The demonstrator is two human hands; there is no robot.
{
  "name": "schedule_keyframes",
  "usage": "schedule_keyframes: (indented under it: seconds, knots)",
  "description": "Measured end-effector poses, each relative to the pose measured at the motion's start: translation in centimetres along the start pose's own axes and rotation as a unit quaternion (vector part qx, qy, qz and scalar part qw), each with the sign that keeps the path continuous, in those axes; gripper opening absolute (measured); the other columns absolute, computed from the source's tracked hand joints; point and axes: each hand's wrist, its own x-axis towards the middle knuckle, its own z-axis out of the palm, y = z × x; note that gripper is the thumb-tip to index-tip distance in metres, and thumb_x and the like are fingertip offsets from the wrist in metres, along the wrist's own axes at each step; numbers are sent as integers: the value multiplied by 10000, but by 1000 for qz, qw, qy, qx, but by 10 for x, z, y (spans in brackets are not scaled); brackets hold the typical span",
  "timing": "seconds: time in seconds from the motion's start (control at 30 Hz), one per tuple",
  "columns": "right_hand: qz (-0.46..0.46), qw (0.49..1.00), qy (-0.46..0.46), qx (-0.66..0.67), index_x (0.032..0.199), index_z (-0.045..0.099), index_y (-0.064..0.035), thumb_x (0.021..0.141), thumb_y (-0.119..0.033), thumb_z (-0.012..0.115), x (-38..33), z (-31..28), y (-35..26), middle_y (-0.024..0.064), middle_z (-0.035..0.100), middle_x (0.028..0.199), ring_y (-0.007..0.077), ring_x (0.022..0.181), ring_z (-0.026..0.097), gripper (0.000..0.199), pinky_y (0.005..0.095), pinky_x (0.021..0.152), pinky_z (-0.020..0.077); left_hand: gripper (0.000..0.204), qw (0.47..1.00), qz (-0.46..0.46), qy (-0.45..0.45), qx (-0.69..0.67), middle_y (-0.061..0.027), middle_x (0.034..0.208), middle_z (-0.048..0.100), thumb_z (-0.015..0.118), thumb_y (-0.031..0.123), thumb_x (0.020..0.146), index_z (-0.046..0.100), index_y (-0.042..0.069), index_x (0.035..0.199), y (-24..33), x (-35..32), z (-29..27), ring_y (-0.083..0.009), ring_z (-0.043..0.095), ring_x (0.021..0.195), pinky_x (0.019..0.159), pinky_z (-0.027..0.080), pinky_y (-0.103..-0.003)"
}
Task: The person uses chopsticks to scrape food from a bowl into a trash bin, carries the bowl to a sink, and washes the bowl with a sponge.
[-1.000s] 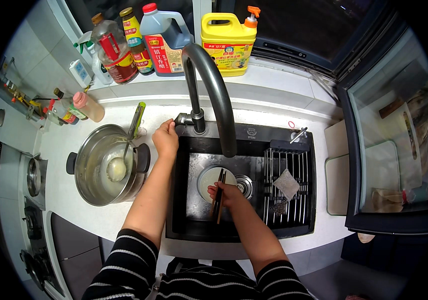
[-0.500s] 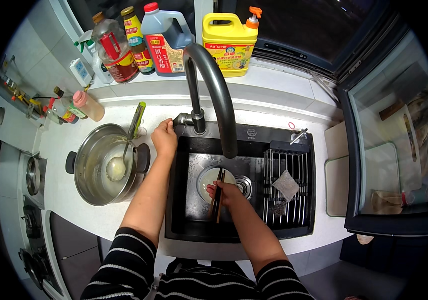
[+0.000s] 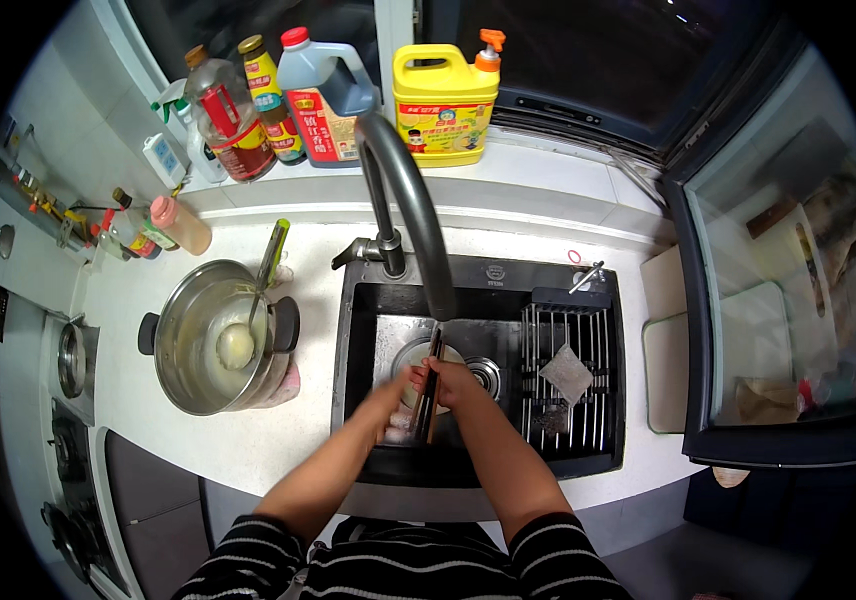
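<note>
My right hand (image 3: 451,386) is closed round a bunch of dark chopsticks (image 3: 430,392), held over the black sink (image 3: 380,465). Close beside it, my left hand (image 3: 384,408) is smeared by motion near the chopsticks. Its fingers are too blurred to read, and I cannot tell whether it touches them. Beneath both hands a pale round bowl (image 3: 411,352) lies in the sink, partly covered by them. The dark curved faucet (image 3: 418,220) arches over the basin, its lever (image 3: 350,254) sticking out to the left.
Left of the sink stands a steel pot (image 3: 180,376) with a green-handled ladle (image 3: 274,250) in it. A wire rack (image 3: 588,430) fills the basin's right side, with a pale scrubbing pad (image 3: 567,374) on it. Bottles and a yellow jug (image 3: 443,105) line the sill. An open window pane (image 3: 688,320) juts in at right.
My left hand has left the faucet lever and come down into the sink beside the chopsticks. My right hand keeps its hold on them. The whole view has shifted slightly.
</note>
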Motion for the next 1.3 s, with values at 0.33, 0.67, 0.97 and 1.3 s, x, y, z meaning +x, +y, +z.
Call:
schedule_keyframes:
  seconds: [0.33, 0.67, 0.97, 1.3]
  knots:
    - [-22, 976, -9, -219, 1045, 552, -3, 890, -294, 551, -29, -34, -22, 142, 641, 930, 216, 796, 623, 329, 337, 684, 507, 275, 914, -107, -280, -274, 18, 621, 475, 400, 325, 961, 536, 86, 967, -12, 12, 29, -108, 472, 528, 563, 495, -283]
    - [-453, 522, 422, -587, 926, 613, -54, 781, -185, 611, -96, -185, -90, 143, 634, 853, 349, 790, 594, 195, 413, 704, 480, 279, 849, -212, -192, -444, 68, 540, 335, 536, 380, 888, 504, 113, 815, 3, -21, 33, -45, 311, 447, 344, 258, -160]
    - [-303, 355, 430, -773, 1061, 580, -143, 801, -182, 530, -35, -280, -72, 139, 569, 1083, 340, 961, 564, 268, 429, 798, 483, 128, 897, -231, -153, -346, -51, 721, 557, 444, 124, 897, 534, 33, 882, -34, 39, 37, -182, 561, 683, 649, 522, -327]
    - [-360, 778, 286, -428, 802, 592, -79, 753, -182, 649, -73, -147, -56, 10, 565, 672, 120, 574, 497, 128, 282, 529, 404, 284, 960, 20, -193, -203, 4, 632, 421, 417, 349, 954, 479, 72, 941, -5, -18, 13, -107, 372, 457, 402, 325, -258]
